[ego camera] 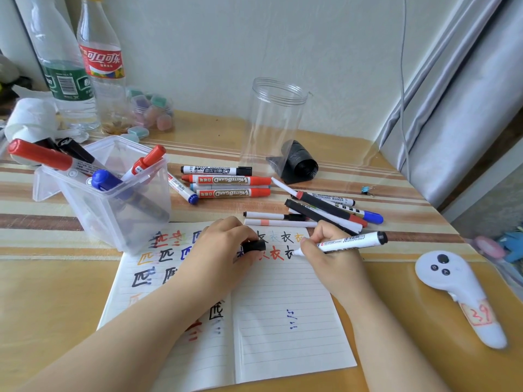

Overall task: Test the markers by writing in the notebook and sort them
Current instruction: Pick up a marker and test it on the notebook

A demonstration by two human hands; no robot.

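An open lined notebook [283, 321] lies in front of me, its upper lines filled with black, red, blue and orange characters. My right hand [331, 258] grips a white marker with a black end [353, 240], its tip touching the right page beside a black character. My left hand [223, 250] rests on the notebook and holds the black cap [254, 246]. Several loose markers lie beyond the notebook: a red and black row [229, 182] and a mixed pile [331, 210]. A clear square tub [113, 193] at the left holds several red, blue and black markers.
An empty clear round jar [271, 123] stands at the back centre beside a roll of black bags [300, 162]. Two bottles [85, 66] and tissue stand at back left. A white game controller [458, 290] lies right. A small binder clip [368, 190] sits near the table's right edge.
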